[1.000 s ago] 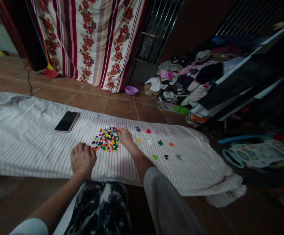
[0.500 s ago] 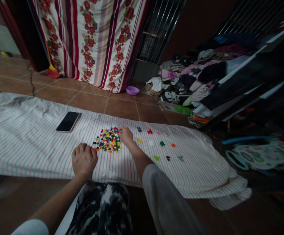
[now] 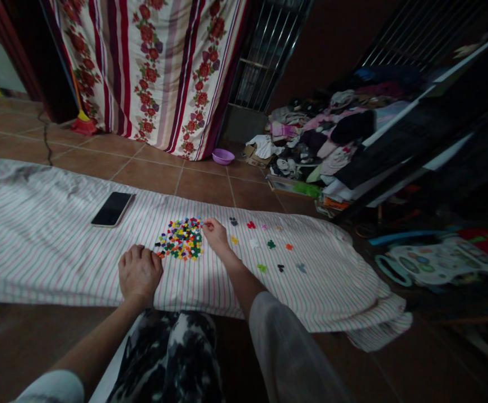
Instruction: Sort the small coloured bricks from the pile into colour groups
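Observation:
Palm down on the striped cloth, my left hand [image 3: 140, 273] rests with its fingers curled under, just left of the pile; nothing shows in it. My right hand [image 3: 216, 235] is at the pile's upper right edge, thumb and fingertips pinched together. What lies between those fingertips is too small to make out, though a speck of blue shows beside them. The pile [image 3: 180, 239] is made of many tiny coloured pieces. Right of my right hand lie small single-colour clusters, among them a red cluster [image 3: 251, 225], a dark green cluster [image 3: 271, 244] and an orange cluster [image 3: 289, 247].
A phone [image 3: 112, 209] lies face up on the striped cloth [image 3: 59, 246], left of the pile. Beyond are a purple basin [image 3: 223, 157], a floral curtain [image 3: 163, 73] and a heap of clothes [image 3: 311, 134]. My patterned trousers [image 3: 172, 358] show below the cloth's near edge.
The whole view has shifted slightly, moving things a little left. My right hand has drawn back slightly from the pile's edge, fingertips still pinched. My left hand stays on the cloth.

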`<move>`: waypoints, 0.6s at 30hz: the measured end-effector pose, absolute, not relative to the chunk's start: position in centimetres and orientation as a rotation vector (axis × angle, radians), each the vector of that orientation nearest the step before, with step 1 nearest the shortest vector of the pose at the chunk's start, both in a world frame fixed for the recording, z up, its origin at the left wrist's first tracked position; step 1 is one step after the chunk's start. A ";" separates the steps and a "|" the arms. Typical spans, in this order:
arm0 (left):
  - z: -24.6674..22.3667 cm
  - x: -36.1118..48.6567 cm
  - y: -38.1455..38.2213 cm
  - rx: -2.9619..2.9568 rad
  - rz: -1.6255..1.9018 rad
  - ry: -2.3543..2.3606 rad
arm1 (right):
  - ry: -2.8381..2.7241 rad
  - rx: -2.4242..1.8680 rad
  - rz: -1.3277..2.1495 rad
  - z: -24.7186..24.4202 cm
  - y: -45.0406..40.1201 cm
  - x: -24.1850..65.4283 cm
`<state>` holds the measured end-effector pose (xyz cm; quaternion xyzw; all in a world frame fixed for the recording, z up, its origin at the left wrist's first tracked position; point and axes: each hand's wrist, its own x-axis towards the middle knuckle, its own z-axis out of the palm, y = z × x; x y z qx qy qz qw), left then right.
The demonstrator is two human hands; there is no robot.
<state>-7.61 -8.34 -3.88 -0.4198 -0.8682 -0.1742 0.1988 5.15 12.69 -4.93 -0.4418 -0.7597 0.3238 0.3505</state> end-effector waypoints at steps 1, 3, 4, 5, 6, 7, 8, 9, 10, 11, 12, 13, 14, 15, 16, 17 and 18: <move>-3.9 -7.6 -8.3 -1.169 -0.484 -2.422 | -1.896 -1.145 0.912 -5.1 12.4 5.5; -4.0 -7.6 -8.3 -1.162 -0.483 -2.413 | -1.749 -1.146 1.085 -5.3 11.9 6.1; -4.0 -7.6 -8.3 -1.161 -0.484 -2.411 | -1.674 -1.140 1.176 -5.4 11.6 6.4; -4.0 -7.6 -8.4 -1.161 -0.483 -2.412 | -1.597 -1.130 1.260 -5.5 11.2 6.6; -4.0 -7.6 -8.4 -1.160 -0.482 -2.414 | -1.520 -1.119 1.332 -5.5 10.9 6.8; -4.0 -7.6 -8.4 -1.159 -0.480 -2.418 | -1.448 -1.107 1.388 -5.5 10.6 7.0; -3.9 -7.6 -8.5 -1.155 -0.481 -2.424 | -1.385 -1.096 1.430 -5.4 10.3 7.2; -3.9 -7.5 -8.5 -1.151 -0.482 -2.430 | -1.332 -1.086 1.462 -5.2 10.0 7.3; -3.8 -7.5 -8.5 -1.149 -0.484 -2.435 | -1.288 -1.077 1.485 -5.0 9.7 7.5; -3.8 -7.5 -8.5 -1.150 -0.487 -2.440 | -1.251 -1.069 1.504 -4.8 9.4 7.6; -3.7 -7.4 -8.6 -1.150 -0.489 -2.446 | -1.220 -1.058 1.526 -4.5 9.1 7.7; -3.7 -7.4 -8.6 -1.150 -0.491 -2.453 | -1.193 -1.042 1.550 -4.3 8.8 7.9; -3.7 -7.4 -8.6 -1.148 -0.491 -2.460 | -1.169 -1.020 1.576 -4.1 8.6 8.0; -3.7 -7.4 -8.5 -1.146 -0.491 -2.466 | -1.148 -0.998 1.602 -3.9 8.3 8.2; -3.6 -7.3 -8.5 -1.141 -0.490 -2.472 | -1.132 -0.977 1.628 -3.7 8.1 8.3; -3.6 -7.3 -8.5 -1.137 -0.488 -2.479 | -1.121 -0.957 1.649 -3.6 7.9 8.5; -3.6 -7.3 -8.5 -1.134 -0.484 -2.486 | -1.114 -0.942 1.664 -3.6 7.7 8.6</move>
